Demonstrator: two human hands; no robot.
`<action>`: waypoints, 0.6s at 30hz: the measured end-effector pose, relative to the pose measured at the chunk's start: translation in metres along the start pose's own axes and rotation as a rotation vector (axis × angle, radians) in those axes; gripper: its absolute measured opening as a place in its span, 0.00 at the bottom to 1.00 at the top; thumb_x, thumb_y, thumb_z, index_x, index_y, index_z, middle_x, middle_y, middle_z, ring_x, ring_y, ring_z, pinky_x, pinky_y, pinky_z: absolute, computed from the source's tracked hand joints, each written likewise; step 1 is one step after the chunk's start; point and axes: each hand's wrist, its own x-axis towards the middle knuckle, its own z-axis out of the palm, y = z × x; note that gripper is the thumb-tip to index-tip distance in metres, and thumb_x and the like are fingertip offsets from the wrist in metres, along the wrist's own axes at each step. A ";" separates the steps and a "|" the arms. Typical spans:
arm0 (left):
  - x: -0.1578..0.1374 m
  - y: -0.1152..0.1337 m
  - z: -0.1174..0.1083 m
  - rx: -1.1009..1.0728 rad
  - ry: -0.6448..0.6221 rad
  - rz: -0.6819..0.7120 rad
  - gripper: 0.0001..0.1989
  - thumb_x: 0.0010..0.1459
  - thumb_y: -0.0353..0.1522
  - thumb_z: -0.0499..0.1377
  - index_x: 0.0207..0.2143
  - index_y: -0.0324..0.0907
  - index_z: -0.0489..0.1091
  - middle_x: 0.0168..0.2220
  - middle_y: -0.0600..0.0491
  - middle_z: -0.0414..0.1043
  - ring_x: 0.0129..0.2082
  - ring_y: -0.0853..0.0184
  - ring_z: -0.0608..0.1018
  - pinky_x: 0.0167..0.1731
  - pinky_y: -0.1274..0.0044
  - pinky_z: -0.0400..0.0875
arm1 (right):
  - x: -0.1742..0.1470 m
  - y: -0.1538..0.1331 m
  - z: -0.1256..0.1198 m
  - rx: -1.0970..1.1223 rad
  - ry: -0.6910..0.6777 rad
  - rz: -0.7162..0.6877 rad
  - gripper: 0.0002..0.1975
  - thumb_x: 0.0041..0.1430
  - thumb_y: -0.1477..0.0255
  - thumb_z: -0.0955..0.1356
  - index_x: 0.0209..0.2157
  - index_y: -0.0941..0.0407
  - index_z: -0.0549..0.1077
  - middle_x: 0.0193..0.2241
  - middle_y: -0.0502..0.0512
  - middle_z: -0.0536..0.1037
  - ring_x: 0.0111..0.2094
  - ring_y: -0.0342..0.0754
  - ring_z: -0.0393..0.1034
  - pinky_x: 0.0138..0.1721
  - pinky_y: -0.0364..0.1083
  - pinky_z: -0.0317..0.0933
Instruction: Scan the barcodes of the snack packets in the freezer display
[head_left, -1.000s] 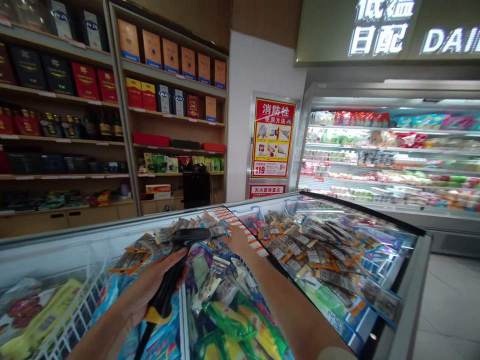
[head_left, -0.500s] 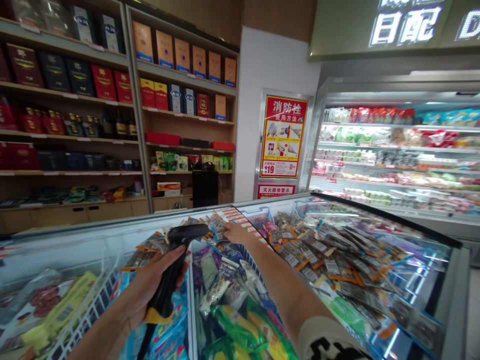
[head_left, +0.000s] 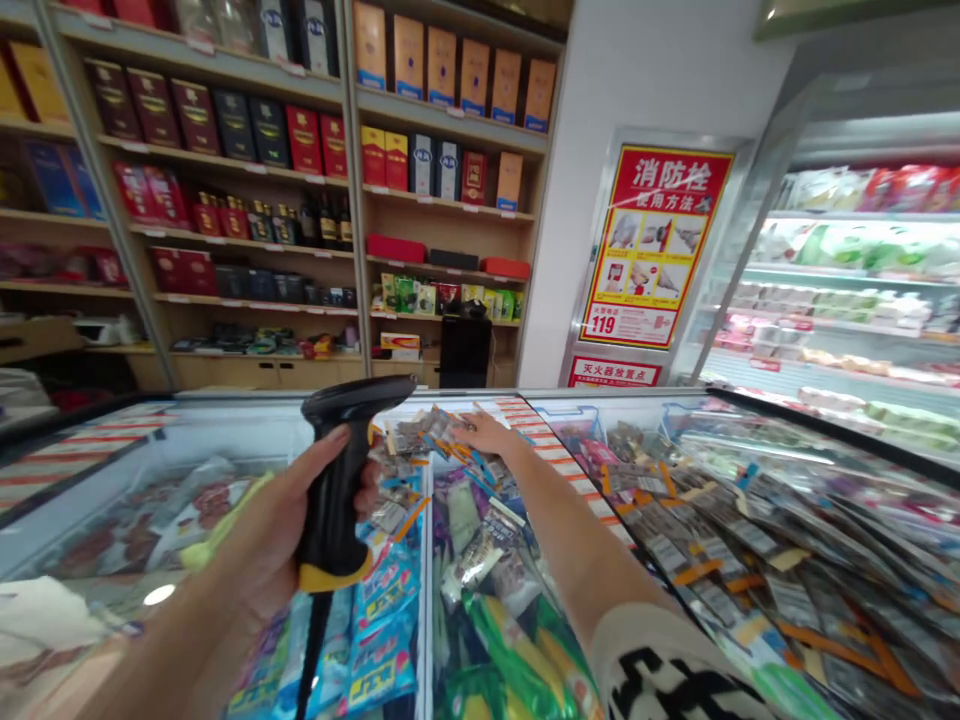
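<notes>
My left hand (head_left: 289,530) is wrapped around the grip of a black barcode scanner (head_left: 337,490) with a yellow base band. The scanner stands upright, its head pointing right and its cable hanging down. My right hand (head_left: 491,436) reaches to the back of the freezer, with its fingers closed on a small clear packet (head_left: 448,424) with an orange edge; its fingertips are partly blurred. Similar packets (head_left: 394,510) lie loosely beneath and to the left. Below my right forearm are silver-and-white wrappers (head_left: 491,540) and green-and-yellow bags (head_left: 517,650).
A white divider (head_left: 425,610) separates the blue bags (head_left: 382,625) from the middle compartment. Many orange-edged packets (head_left: 750,570) are heaped on the right side. Behind the freezer rise box-filled shelves (head_left: 450,190) and a red fire-hydrant sign (head_left: 660,245). A refrigerated display (head_left: 862,300) stands right.
My view has turned left and tilted downward. The scanner is more upright and its head is higher in the picture. My right hand stays among the packets at the back.
</notes>
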 end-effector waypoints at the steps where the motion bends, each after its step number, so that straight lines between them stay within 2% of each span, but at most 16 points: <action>1: 0.000 0.002 -0.001 -0.022 0.014 0.021 0.14 0.47 0.41 0.57 0.32 0.41 0.65 0.21 0.58 0.65 0.16 0.76 0.66 0.14 0.85 0.62 | -0.002 -0.007 0.004 -0.050 -0.089 -0.003 0.31 0.45 0.52 0.65 0.49 0.53 0.68 0.55 0.57 0.62 0.55 0.58 0.55 0.52 0.53 0.50; 4: -0.002 0.008 -0.002 -0.049 0.050 0.068 0.12 0.48 0.40 0.55 0.32 0.41 0.65 0.20 0.58 0.64 0.15 0.76 0.66 0.13 0.84 0.62 | -0.026 -0.026 0.010 -0.191 -0.299 -0.059 0.33 0.45 0.49 0.64 0.52 0.48 0.64 0.58 0.53 0.57 0.56 0.58 0.53 0.52 0.54 0.50; 8: -0.010 0.017 0.000 -0.047 -0.009 0.072 0.13 0.46 0.39 0.57 0.33 0.41 0.65 0.21 0.57 0.65 0.15 0.76 0.66 0.13 0.84 0.63 | -0.079 -0.037 0.001 -0.221 -0.402 -0.201 0.33 0.43 0.49 0.64 0.52 0.44 0.63 0.59 0.49 0.54 0.57 0.58 0.49 0.54 0.55 0.47; 11: -0.018 0.025 -0.002 -0.063 -0.096 0.081 0.15 0.44 0.41 0.59 0.32 0.41 0.65 0.21 0.58 0.65 0.15 0.76 0.66 0.13 0.84 0.62 | -0.096 -0.049 -0.014 -0.074 -0.493 -0.255 0.27 0.46 0.49 0.62 0.45 0.47 0.72 0.51 0.50 0.67 0.51 0.55 0.60 0.50 0.50 0.54; 13: -0.022 0.030 -0.008 -0.058 -0.131 0.086 0.15 0.44 0.41 0.59 0.31 0.40 0.65 0.21 0.57 0.66 0.15 0.76 0.66 0.13 0.84 0.63 | -0.084 -0.066 -0.019 -0.035 -0.404 -0.182 0.28 0.49 0.48 0.59 0.39 0.52 0.75 0.41 0.52 0.74 0.45 0.54 0.66 0.44 0.49 0.58; 14: -0.022 0.033 -0.013 -0.039 -0.134 0.079 0.15 0.43 0.41 0.59 0.30 0.40 0.65 0.21 0.57 0.66 0.15 0.75 0.67 0.13 0.84 0.62 | -0.073 -0.076 -0.018 -0.062 -0.280 -0.130 0.28 0.50 0.48 0.58 0.38 0.53 0.75 0.39 0.54 0.75 0.44 0.54 0.66 0.44 0.50 0.59; 16: -0.018 0.037 -0.028 0.007 -0.118 0.070 0.15 0.44 0.41 0.59 0.30 0.39 0.65 0.21 0.56 0.67 0.15 0.75 0.67 0.12 0.84 0.62 | -0.042 -0.098 -0.006 -0.148 -0.082 -0.093 0.28 0.49 0.48 0.59 0.42 0.52 0.73 0.46 0.54 0.71 0.50 0.57 0.61 0.48 0.54 0.55; 18: -0.011 0.041 -0.043 0.021 -0.069 0.077 0.15 0.45 0.41 0.59 0.30 0.39 0.66 0.20 0.56 0.67 0.15 0.75 0.67 0.13 0.84 0.62 | -0.011 -0.115 0.017 -0.230 -0.070 -0.061 0.29 0.49 0.48 0.59 0.49 0.49 0.66 0.54 0.55 0.63 0.55 0.59 0.53 0.51 0.61 0.47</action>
